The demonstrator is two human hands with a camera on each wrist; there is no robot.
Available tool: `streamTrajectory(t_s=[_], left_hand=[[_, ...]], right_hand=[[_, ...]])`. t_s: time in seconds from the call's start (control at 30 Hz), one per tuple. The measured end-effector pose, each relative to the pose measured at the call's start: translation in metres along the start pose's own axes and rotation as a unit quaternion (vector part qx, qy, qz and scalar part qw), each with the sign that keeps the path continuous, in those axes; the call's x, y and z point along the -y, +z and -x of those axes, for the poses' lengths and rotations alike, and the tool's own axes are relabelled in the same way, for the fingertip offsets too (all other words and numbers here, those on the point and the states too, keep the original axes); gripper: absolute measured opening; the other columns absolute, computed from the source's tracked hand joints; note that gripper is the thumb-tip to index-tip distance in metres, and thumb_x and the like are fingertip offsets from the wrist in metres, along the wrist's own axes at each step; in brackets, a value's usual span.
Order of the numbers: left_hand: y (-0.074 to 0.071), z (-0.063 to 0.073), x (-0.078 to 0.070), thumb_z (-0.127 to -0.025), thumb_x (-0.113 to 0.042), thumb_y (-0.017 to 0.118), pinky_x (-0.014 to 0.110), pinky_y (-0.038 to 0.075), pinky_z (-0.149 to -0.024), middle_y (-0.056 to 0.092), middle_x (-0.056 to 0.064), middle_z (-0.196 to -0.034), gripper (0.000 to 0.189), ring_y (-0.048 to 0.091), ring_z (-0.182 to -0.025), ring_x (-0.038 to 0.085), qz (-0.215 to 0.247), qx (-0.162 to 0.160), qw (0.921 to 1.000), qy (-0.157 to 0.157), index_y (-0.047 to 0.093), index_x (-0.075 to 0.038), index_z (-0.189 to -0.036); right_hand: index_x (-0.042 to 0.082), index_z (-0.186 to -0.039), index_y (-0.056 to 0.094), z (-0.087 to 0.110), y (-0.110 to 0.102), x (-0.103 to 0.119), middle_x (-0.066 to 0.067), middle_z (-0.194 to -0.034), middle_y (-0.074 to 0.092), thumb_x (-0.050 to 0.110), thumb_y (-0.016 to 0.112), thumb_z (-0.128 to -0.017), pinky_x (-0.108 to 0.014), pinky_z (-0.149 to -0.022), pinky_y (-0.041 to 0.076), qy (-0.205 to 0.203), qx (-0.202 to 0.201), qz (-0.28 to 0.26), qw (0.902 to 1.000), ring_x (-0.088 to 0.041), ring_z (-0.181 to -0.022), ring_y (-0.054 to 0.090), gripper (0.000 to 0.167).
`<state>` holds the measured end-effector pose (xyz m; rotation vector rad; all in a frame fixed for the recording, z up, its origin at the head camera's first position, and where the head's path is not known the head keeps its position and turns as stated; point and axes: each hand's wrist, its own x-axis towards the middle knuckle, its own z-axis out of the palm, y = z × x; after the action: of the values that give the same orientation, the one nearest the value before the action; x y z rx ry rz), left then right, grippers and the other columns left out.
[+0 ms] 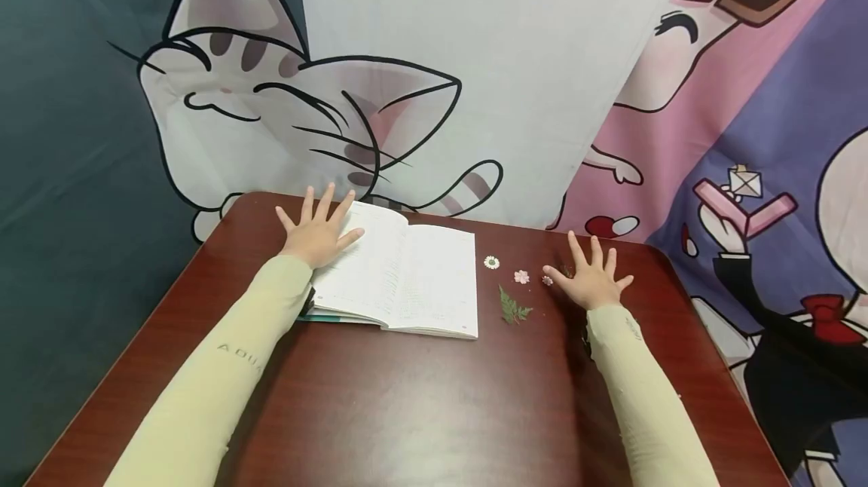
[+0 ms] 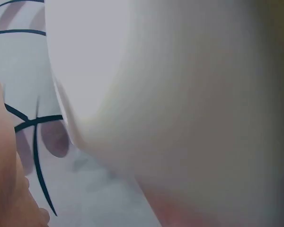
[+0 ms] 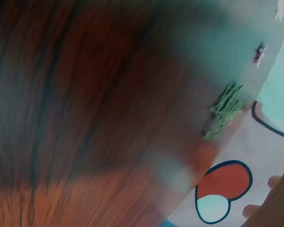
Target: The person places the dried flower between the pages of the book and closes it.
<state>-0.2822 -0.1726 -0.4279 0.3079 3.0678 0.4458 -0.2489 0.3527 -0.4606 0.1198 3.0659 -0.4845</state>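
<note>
Hanging behind the worktop is a printed backdrop (image 1: 542, 80), showing a grey-striped cat toward the left and cartoon figures toward the right. The worktop (image 1: 434, 411) is reddish-brown and glossy, with rounded far corners. Two pale yellow sleeves (image 1: 224, 359) extend over it, one on the left half, one on the right.

An opened book (image 1: 437, 276) lies near the far edge, closer to the far left corner than to the far right; its pages carry faint print, and teal shows beneath its lower left side.

The left hand (image 1: 315, 238) is spread wide, fingers straight and apart, gripping nothing — it is positioned over the book's left margin. Contact with the page cannot be determined. The right hand (image 1: 591, 280) is likewise fanned out and holds nothing, near the far right corner; contact with the worktop cannot be determined.

A green fern leaf (image 1: 507, 304) lies between the book and the right hand. A thin green sprig (image 3: 225, 111) lies close to the far edge. A white flower (image 1: 491, 262) lies just beside the book's right side. A pink flower (image 1: 521, 277) lies further right; a smaller flower (image 1: 548, 280) sits by the right thumb — touch unconfirmed.
</note>
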Motion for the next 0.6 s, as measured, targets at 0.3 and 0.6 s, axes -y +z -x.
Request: streamTrajectory(t_s=[0.3, 0.6], left_hand=[[-0.006, 0.014, -0.014, -0.101, -0.068, 0.038, 0.081, -0.019, -0.101, -0.011, 0.009, -0.170, 0.082, -0.022, -0.152, 0.039, 0.006, -0.008, 0.9995, 0.030, 0.004, -0.031, -0.165], [-0.001, 0.023, -0.035, -0.102, -0.061, 0.046, 0.078, -0.001, -0.111, -0.003, 0.004, -0.171, 0.080, -0.002, -0.156, 0.034, 0.006, -0.072, 0.9949, 0.070, 0.007, -0.031, -0.165]], right_hand=[[0.033, -0.164, 0.001, 0.003, -0.002, 0.014, -0.024, -0.167, -0.004, 0.077, 0.047, -0.090, -0.090, -0.095, -0.006, -0.019, 0.013, 0.007, 0.9997, -0.057, -0.148, -0.012, 0.097], [0.024, -0.163, 0.022, 0.010, 0.004, 0.040, -0.024, -0.166, 0.009, 0.061, 0.060, -0.093, -0.084, -0.103, 0.011, -0.053, -0.023, -0.019, 0.9982, -0.054, -0.149, 0.003, 0.089]])
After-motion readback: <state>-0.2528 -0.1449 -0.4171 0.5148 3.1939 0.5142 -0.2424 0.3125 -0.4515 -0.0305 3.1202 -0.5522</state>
